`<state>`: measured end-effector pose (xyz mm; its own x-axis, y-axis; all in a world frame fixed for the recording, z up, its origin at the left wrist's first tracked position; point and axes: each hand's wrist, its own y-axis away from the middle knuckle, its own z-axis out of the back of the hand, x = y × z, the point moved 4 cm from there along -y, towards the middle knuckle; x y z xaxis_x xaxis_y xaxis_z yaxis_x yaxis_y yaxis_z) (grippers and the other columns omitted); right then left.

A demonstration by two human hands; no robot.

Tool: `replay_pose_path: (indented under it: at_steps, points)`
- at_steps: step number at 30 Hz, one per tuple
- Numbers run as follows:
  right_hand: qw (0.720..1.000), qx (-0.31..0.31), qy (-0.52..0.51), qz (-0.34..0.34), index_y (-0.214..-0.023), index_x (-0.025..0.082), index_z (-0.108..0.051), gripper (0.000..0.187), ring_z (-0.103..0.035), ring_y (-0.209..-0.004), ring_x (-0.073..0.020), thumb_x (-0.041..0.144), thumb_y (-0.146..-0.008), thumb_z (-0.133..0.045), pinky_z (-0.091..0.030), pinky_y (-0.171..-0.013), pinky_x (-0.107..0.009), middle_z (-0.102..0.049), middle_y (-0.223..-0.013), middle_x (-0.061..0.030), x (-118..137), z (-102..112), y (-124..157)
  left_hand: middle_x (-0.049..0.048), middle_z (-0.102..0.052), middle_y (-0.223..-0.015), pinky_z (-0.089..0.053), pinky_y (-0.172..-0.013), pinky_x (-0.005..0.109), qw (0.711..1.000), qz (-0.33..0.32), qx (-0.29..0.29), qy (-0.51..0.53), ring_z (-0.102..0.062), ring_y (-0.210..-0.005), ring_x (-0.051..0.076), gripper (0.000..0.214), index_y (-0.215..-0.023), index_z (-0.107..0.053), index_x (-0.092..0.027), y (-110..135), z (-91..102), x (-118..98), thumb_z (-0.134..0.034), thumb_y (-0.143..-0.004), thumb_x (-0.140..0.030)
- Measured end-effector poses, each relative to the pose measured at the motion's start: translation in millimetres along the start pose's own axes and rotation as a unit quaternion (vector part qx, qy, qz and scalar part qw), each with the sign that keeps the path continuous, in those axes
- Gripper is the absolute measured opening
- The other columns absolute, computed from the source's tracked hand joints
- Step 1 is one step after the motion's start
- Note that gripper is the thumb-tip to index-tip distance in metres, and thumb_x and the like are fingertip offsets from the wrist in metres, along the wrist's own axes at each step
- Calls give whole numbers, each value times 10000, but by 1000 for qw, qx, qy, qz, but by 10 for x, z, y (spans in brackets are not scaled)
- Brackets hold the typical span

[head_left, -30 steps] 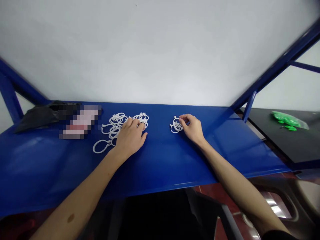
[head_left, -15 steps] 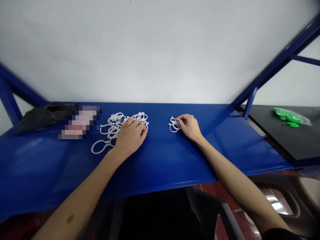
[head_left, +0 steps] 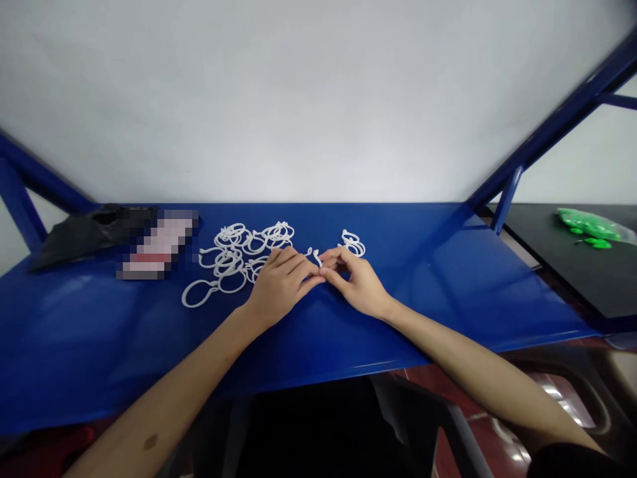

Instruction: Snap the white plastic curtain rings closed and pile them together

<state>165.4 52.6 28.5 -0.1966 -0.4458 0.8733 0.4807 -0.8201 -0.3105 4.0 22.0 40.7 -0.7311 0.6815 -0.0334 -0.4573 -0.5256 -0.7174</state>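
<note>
Thin white rings [head_left: 227, 260] lie overlapping in two separate clusters.

Blk bag [head_left: 74, 240] lies by pixelated pink item [head_left: 166, 238], grn pcs [head_left: 598, 243] w/ clr bag [head_left: 626, 232] on blk tbl [head_left: 557, 255]

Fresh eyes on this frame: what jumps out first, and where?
Probably the bare left hand and right hand, close together near mid-table at a small white piece. Next, the heap of white loops to their left on the bright blue table, with a smaller cluster of loops just beyond the right hand. Then the vivid green pieces, far right on a black surface.
</note>
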Motion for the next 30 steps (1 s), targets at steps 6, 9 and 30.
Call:
replay_pose_path:
  at_steps: [6,9,30]
  points:
    - [1000,-30,-7,-3,-1087,223,-588,161,-675,-765,-133,253,-930,-599,-568,-736,-287,-690,-859,-1,-79,55,1,-2,-635,-770,-468,-756,313,995,68,0,69,-573,-761,167,153,-840,-573,-205,9,-27,22,-601,-962,-293]
    - [998,-29,42,29,-1123,219,-594,187,-679,-782,-134,229,-938,-572,-567,-741,-280,-699,-879,-8,-31,92,2,12,-664,-860,-478,-705,284,976,193,-3,101,-599,-752,151,112,-952,-617,-198,5,28,142,-609,-946,-310]
    - [963,-54,197,177,-921,206,-641,113,-644,-799,-168,236,-1000,-566,-520,-739,-307,-696,-861,-46,80,71,59,-21,-741,-749,-501,-648,258,866,366,121,317,-663,-657,137,195,-926,-751,-239,68,-120,143,-589,-926,-348]
